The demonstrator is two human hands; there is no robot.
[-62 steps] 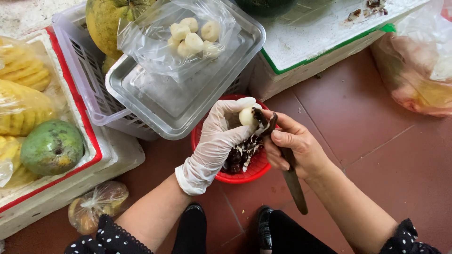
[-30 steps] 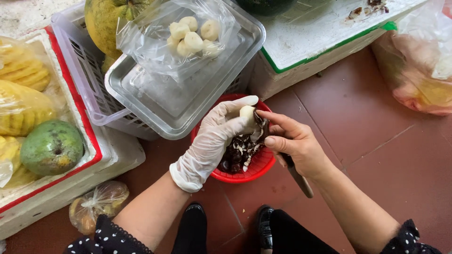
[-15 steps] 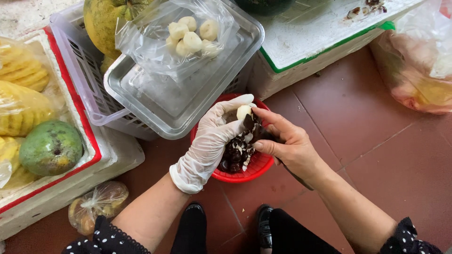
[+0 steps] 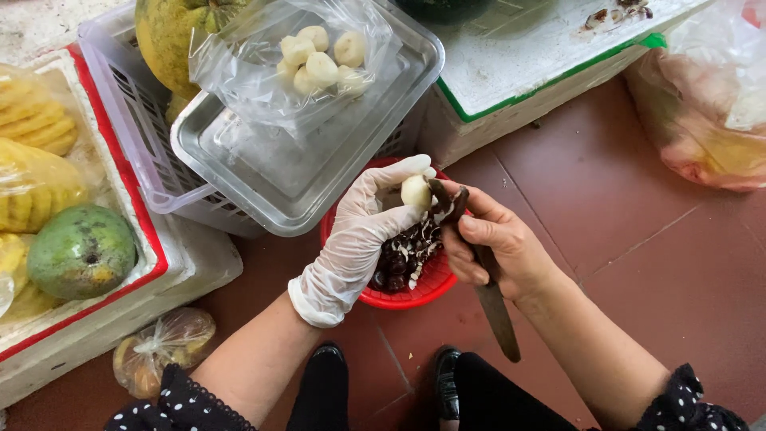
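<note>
Seen from the camera on my head: my gloved left hand [image 4: 363, 231] grips a small white peeled fruit [image 4: 416, 191] between thumb and fingertips, directly above the far rim of a red basket [image 4: 415, 297] that stands on the reddish tile floor [image 4: 638, 239]. My bare right hand [image 4: 499, 243] is clenched around a knife [image 4: 479, 263], its blade end touching the fruit and its long handle sticking out past my wrist toward me. Dark peelings [image 4: 407, 255] with white flecks lie heaped inside the basket, under both hands.

Just beyond the basket, a metal tray [image 4: 263, 183] rests on a pale plastic crate [image 4: 120, 136]. On the tray's far half lies a clear plastic bag [image 4: 271, 72] holding several more peeled white fruits [image 4: 319, 56]. A large yellow-green fruit [image 4: 171, 32] sits in the crate behind the bag.

At the left edge, a white foam box with a red rim [image 4: 152, 255] holds a green mango [image 4: 80, 251] and wrapped yellow pineapple pieces [image 4: 36, 152]. A small knotted bag [image 4: 163, 351] lies on the floor near my left elbow. A white box with a green edge [image 4: 542, 72] stands at the far right of the tray.
</note>
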